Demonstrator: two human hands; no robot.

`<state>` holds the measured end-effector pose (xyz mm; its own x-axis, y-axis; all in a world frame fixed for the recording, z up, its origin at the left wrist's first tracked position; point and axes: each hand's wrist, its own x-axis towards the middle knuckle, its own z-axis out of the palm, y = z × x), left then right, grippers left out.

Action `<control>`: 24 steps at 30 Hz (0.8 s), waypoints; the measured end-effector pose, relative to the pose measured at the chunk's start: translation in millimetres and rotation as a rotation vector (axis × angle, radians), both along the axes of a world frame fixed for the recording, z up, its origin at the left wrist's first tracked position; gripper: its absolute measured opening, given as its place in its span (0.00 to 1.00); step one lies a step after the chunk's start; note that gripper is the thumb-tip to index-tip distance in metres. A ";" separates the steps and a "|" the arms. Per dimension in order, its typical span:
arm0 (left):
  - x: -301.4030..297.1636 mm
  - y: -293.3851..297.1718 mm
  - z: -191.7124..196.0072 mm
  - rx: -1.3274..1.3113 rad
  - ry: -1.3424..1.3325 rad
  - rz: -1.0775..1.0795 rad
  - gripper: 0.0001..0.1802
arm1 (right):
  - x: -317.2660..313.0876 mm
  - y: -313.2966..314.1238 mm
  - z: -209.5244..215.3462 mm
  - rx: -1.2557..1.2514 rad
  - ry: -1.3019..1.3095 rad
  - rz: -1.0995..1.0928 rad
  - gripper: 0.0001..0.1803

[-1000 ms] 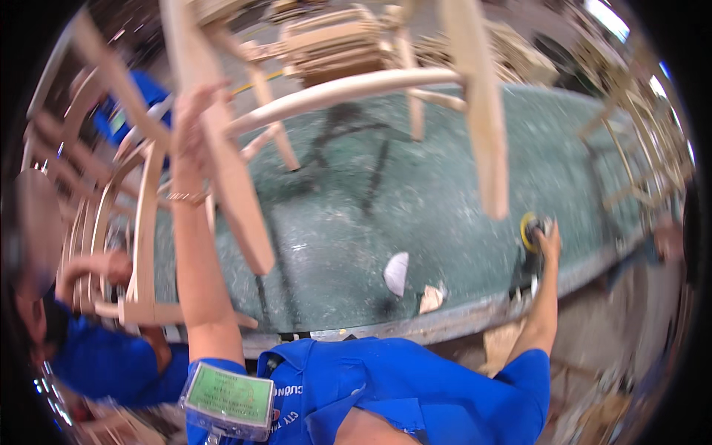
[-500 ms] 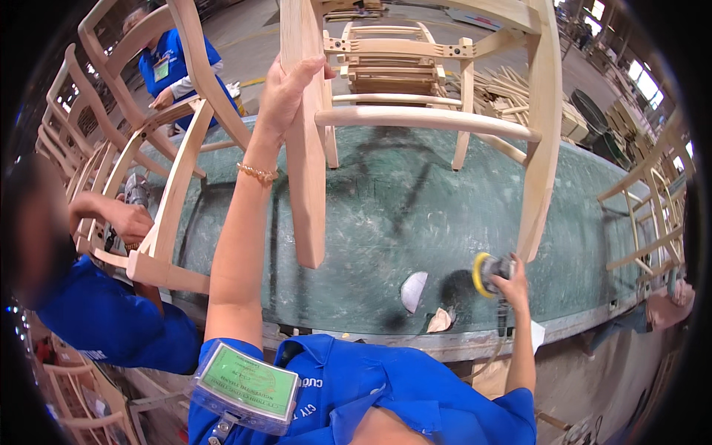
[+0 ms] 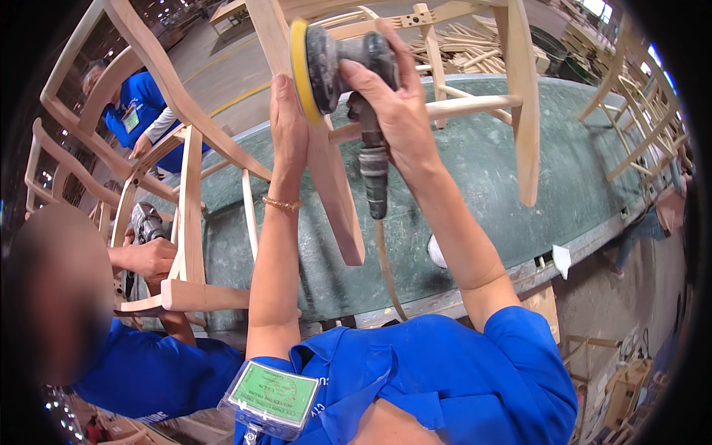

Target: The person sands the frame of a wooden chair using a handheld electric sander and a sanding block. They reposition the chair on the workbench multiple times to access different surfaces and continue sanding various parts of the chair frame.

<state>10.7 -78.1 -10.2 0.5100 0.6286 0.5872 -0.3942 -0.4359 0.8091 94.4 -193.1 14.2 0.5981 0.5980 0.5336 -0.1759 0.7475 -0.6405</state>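
My right hand (image 3: 404,111) is closed round a black and grey orbital sander (image 3: 345,63) with a yellow-edged pad. The sander is raised beside a leg of a bare wooden chair (image 3: 337,196), its pad edge in front of the wood; whether they touch I cannot tell. From the sander a hose (image 3: 386,271) runs down to the bench edge. My left hand (image 3: 289,122) grips the same chair leg from its left side, its fingers partly hidden. A pale rounded piece (image 3: 437,252) lies on the green bench top (image 3: 460,189), half covered by my right forearm.
At the left, a co-worker (image 3: 148,259) holds another power tool (image 3: 147,221) at a second wooden chair (image 3: 189,215). Another person in blue (image 3: 144,111) stands across the bench. More chairs (image 3: 645,111) stand at the right, and a pile of wooden sticks (image 3: 475,48) lies beyond.
My right hand has brought the sander up and left from low over the bench to the chair leg. The view has shifted, and the chair appears tilted. My left hand remains at the leg.
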 end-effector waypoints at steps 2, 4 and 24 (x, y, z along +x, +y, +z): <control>-3.0 -16.5 6.3 -0.187 -0.007 -0.106 0.29 | 3.6 12.3 -15.5 0.028 -0.081 -0.145 0.38; -3.8 -8.0 0.7 -0.213 -0.078 -0.187 0.29 | 0.6 7.4 -17.9 -0.054 -0.073 -0.061 0.38; 12.6 14.5 7.1 -0.376 -0.116 -0.188 0.27 | -27.6 -56.7 -71.1 -0.150 -0.226 -0.003 0.38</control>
